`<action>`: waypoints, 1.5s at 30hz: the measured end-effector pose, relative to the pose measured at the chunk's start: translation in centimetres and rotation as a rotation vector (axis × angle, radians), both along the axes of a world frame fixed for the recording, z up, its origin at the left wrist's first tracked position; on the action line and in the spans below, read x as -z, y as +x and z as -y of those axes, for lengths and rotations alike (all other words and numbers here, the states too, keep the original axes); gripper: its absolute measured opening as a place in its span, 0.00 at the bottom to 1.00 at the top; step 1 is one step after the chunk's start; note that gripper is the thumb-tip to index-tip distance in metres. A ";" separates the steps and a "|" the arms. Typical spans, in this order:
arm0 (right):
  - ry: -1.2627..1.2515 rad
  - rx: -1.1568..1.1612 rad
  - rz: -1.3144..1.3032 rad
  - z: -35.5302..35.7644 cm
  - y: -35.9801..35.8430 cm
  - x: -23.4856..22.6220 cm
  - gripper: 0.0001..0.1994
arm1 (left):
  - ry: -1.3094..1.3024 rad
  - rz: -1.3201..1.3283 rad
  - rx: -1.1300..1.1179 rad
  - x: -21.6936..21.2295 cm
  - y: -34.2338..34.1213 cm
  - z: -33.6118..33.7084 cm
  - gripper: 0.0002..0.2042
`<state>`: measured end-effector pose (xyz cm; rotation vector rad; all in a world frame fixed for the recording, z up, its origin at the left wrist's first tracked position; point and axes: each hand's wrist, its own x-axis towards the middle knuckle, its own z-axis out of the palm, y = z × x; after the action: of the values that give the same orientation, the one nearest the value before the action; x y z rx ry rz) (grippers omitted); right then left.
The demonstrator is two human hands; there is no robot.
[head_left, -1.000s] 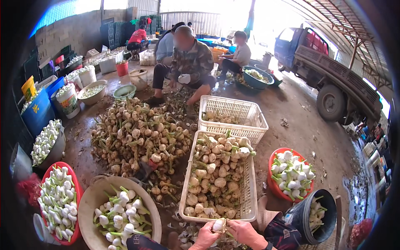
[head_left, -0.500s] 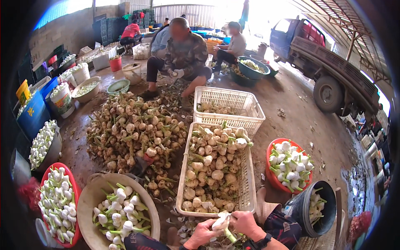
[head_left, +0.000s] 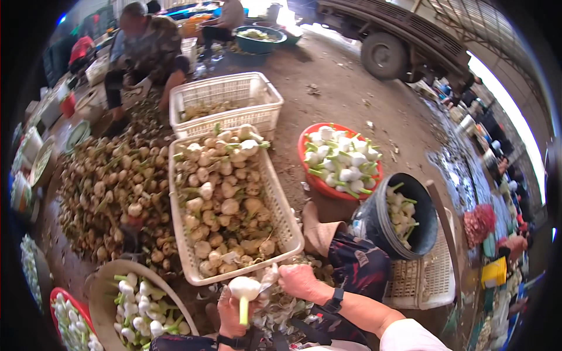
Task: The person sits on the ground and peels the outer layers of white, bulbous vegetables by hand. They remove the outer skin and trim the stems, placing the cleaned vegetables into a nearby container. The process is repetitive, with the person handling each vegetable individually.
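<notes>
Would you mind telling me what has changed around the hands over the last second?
The left hand has turned the white bulb upright, its green stem now pointing down, and the right hand has come in to work at its top, seemingly peeling it. The view has swung left to right. The long white crate of unpeeled bulbs and the red basin stayed where they were.

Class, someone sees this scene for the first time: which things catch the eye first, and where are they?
At the bottom centre, the left hand holds a peeled white bulb by its green stem, with the right hand working at it. Just above lies a long white crate heaped with unpeeled bulbs. To the right, a red basin of peeled ones stands beside a black bucket.
</notes>
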<state>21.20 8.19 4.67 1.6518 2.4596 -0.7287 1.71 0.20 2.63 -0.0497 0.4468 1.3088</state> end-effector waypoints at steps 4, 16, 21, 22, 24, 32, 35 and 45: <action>-0.554 0.342 -1.043 -0.1 1.3 0.4 0.34 | -0.075 0.047 -0.032 0.2 0.6 -0.5 0.22; -0.253 0.240 -0.808 3.3 -1.1 -3.7 0.15 | 0.044 -0.568 0.216 -0.8 1.1 -0.3 0.19; -0.462 0.391 -0.989 2.6 -1.6 -3.0 0.08 | 0.146 -0.724 0.387 -1.4 0.0 -0.6 0.28; -0.590 0.517 -1.158 2.3 -1.4 -3.2 0.07 | 0.147 -0.632 0.363 -1.5 0.0 -0.6 0.31; -0.607 0.790 -1.470 1.5 -1.8 -3.1 0.04 | 0.166 -0.392 0.254 -1.6 -0.3 -0.2 0.34; -0.297 -0.562 -0.415 -1.0 -3.8 -4.0 0.15 | 0.124 0.202 -0.850 -5.7 -7.8 1.1 0.26; -0.284 -0.068 -0.593 -8.2 -7.4 -4.3 0.18 | 0.106 0.088 -1.065 -5.9 -11.8 2.6 0.24; 0.161 0.217 -0.301 -21.7 -13.7 13.2 0.30 | 0.075 0.055 -0.777 -3.5 -8.9 0.1 0.19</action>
<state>7.54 29.92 -8.54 2.0274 2.6247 -0.8844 -7.16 0.10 6.13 -0.2118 0.3374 2.0806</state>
